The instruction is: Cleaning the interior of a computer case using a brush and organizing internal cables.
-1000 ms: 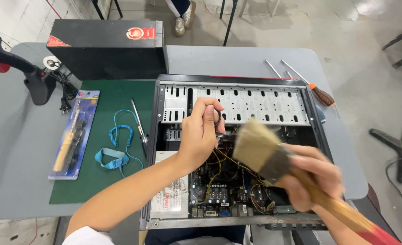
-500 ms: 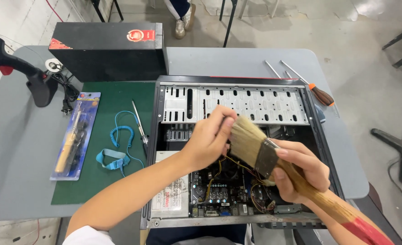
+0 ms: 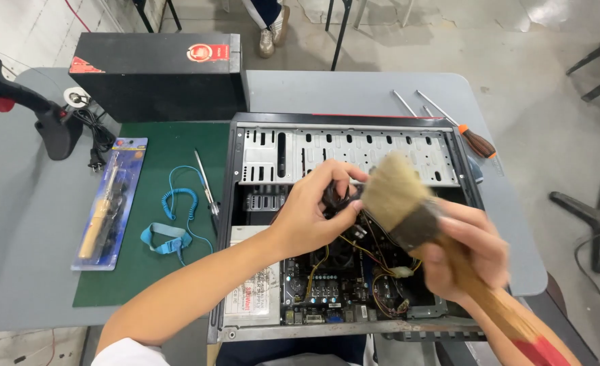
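Observation:
An open computer case lies flat on the grey table, its motherboard and yellow and black wires showing. My left hand reaches into the case and grips a bundle of black cables, lifted off the board. My right hand holds a wide paintbrush by its wooden handle, bristles pointing toward the cables, right next to my left fingers.
A green mat left of the case carries a blue wrist strap, tweezers and a packaged soldering iron. A black box stands behind. Screwdrivers lie at the right. A person's foot stands beyond the table.
My right hand has brought the brush leftward and up against the cables. My left hand has shifted slightly right, still on the cable bundle.

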